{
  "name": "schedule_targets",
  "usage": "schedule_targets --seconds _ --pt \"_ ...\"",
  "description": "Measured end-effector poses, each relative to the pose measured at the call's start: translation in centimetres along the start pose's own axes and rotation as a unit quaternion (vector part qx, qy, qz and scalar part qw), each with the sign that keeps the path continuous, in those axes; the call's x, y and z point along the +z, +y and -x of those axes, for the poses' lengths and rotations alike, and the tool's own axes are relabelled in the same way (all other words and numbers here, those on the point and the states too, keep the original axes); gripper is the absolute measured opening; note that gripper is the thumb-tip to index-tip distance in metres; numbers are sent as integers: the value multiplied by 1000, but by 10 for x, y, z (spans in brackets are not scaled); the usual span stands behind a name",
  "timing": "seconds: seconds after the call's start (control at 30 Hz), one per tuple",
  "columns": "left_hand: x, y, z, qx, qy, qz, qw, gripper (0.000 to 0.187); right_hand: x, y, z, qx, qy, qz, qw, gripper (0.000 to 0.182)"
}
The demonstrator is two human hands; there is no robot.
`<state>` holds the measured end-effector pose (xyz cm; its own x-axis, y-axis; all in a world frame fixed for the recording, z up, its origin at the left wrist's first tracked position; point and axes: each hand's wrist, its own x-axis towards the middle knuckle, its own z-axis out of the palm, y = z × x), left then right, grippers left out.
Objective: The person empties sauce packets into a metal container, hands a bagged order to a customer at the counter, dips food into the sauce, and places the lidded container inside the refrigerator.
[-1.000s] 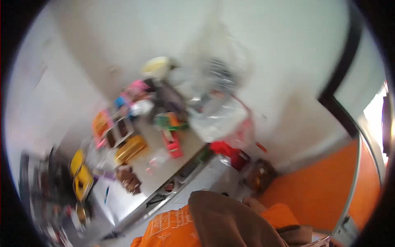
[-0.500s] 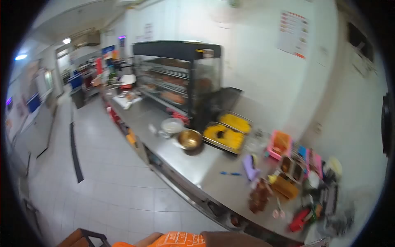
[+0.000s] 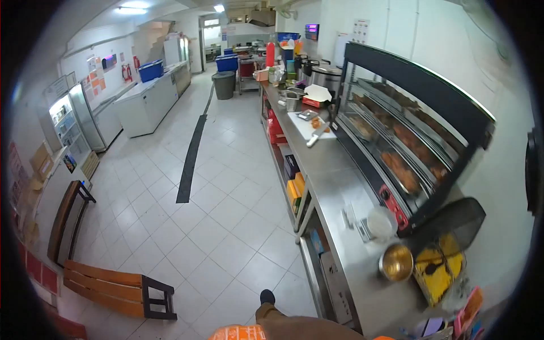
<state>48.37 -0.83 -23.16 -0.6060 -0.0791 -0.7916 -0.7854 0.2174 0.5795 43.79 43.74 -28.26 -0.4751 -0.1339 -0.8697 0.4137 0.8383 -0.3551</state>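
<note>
Neither of my hands shows in the head view; only my orange clothing, a brown trouser leg and a dark shoe (image 3: 267, 296) appear at the bottom. On the steel counter (image 3: 334, 184) to the right stands a glass display warmer (image 3: 396, 136) with browned food on its racks. In front of it are a whitish bowl (image 3: 381, 222), a gold-coloured metal bowl (image 3: 396, 262) and a tray of yellow food (image 3: 436, 272) with a dark utensil in it. Farther along, a knife (image 3: 317, 134) lies on a white board (image 3: 300, 126) beside pieces of food.
A wooden bench (image 3: 107, 288) stands at the lower left, with another bench (image 3: 65, 221) behind it. White chest freezers (image 3: 148, 105) line the left wall. A grey bin (image 3: 224, 85) stands at the far end of the tiled floor, near a black floor strip (image 3: 192, 158).
The view has swung left along the room. The counter items have shifted right, and the floor, benches and freezers fill more of the left side. A shoe now shows below.
</note>
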Motion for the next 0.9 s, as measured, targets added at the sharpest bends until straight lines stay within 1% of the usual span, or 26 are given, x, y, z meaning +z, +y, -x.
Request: schedule_targets --seconds 0.1,0.17,0.23,0.27,0.3,0.33,0.4,0.47,0.53,0.57,0.67,0.7,0.77,0.8,0.83,0.87,0.9 --pt "-37 44 -29 -26 26 23 999 29 -41 -52 -44 6 -120 114 986 34" --pt "-61 74 -45 -23 44 41 998 30 -71 -100 -76 -30 -181 182 966 34" --pt "-85 108 -61 -14 61 70 996 30 -107 -160 -116 -118 -131 174 969 34" --pt "-95 122 -69 -10 69 85 994 30 -120 -194 -147 -193 -30 167 966 30" --pt "-105 135 -78 -6 77 100 992 30 -149 -243 -137 -211 -35 24 977 27" --pt "-115 148 -88 -4 85 114 990 30 -183 -312 -93 -207 -20 -27 978 29" --pt "-132 172 -111 -4 95 138 986 30 -211 -367 -156 -291 -46 -102 950 31" --pt "-147 193 -140 -13 93 151 984 30 -255 -444 -176 -391 -3 43 920 34" --pt "-162 215 -175 -28 83 152 985 30 -299 -522 -172 -390 -36 46 919 35" --pt "-173 225 -195 -36 77 148 985 30 -315 -550 -172 -392 -53 45 918 35" --pt "-211 256 -261 -69 54 118 989 31 -354 -609 -200 -411 -44 29 910 37" --pt "-226 268 -280 -85 44 103 990 31 -362 -617 -220 -402 -45 -9 914 37" --pt "-259 294 -319 -124 22 79 989 31 -379 -629 -238 -342 -50 -92 934 34" --pt "-279 310 -338 -145 8 71 987 31 -398 -638 -242 -308 -50 -128 941 33" --pt "-298 322 -356 -168 -8 69 983 31 -416 -646 -246 -299 -32 -152 942 30" --pt "-317 334 -378 -191 -31 77 978 31 -439 -653 -252 -310 2 -203 929 29" --pt "-336 341 -404 -211 -78 114 968 31 -465 -658 -256 -319 36 -253 913 28"
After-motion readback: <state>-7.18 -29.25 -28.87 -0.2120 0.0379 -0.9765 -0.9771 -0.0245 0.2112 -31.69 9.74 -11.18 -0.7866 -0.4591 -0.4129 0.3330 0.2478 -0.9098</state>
